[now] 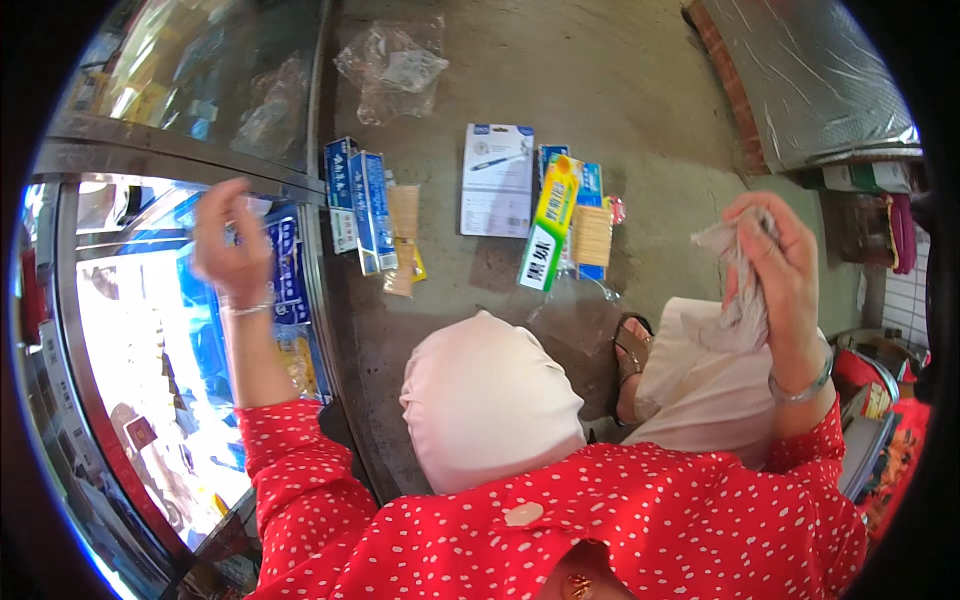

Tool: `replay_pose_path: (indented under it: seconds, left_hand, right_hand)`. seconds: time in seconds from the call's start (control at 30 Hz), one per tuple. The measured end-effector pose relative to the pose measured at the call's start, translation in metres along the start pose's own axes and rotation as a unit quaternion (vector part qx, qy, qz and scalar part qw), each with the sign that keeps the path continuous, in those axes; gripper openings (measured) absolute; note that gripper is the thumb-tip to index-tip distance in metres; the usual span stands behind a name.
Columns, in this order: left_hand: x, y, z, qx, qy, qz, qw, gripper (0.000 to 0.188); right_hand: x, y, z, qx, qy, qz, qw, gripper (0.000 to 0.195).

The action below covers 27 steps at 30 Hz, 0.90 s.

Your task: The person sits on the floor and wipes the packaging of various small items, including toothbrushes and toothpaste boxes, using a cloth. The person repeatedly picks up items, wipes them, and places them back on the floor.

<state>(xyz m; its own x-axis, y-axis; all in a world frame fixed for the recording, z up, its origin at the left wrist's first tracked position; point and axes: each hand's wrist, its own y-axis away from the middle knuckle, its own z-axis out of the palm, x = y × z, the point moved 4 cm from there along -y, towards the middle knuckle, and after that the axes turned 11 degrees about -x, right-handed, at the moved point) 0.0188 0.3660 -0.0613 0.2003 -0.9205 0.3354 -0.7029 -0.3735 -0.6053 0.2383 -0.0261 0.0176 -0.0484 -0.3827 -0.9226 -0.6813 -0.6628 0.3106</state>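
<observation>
A crumpled grey cloth [739, 281] is gripped in my right hand [787, 255], above my bent knee on the right. My left hand [232, 244], blurred, is raised at the opening of a glass display case [317, 277]; its fingers look apart and no held thing shows. Blue-wrapped packets [288, 262] stand inside the case, just right of that hand. On the floor before me lie blue toothpaste boxes [371, 210], a white blister card with a pen picture [497, 180], a green, yellow and white box [551, 221] and a bundle of wooden sticks [592, 235].
Crumpled clear plastic bags [394, 67] lie on the concrete floor [585, 75] farther off. A metal-framed glass panel [202, 82] runs along the left. A foil-covered surface [832, 82] occupies the upper right. Packaged goods [874, 382] stand close at my right side.
</observation>
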Motion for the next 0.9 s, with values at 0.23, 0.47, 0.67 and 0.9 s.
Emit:
replay_pose_path:
  seconds: [0.23, 0.47, 0.67, 0.9]
  left_hand:
    - [0.075, 0.090, 0.201, -0.319, 0.227, -0.093, 0.915, 0.013]
    - [0.224, 0.084, 0.281, -0.372, 0.169, 0.266, 0.873, 0.053]
    - [0.242, 0.109, 0.360, -0.476, 0.000, 0.290, 0.830, 0.073]
    - [0.228, 0.115, 0.372, -0.367, 0.027, 0.261, 0.892, 0.041]
  right_hand:
    - [-0.014, -0.002, -0.017, 0.087, -0.126, -0.058, 0.986, 0.022]
    - [-0.012, -0.003, -0.014, 0.067, -0.132, -0.016, 0.989, 0.029]
    - [-0.014, 0.010, -0.017, 0.100, -0.075, -0.039, 0.991, 0.031]
    - [-0.010, 0.015, -0.023, 0.094, -0.101, -0.031, 0.990, 0.030]
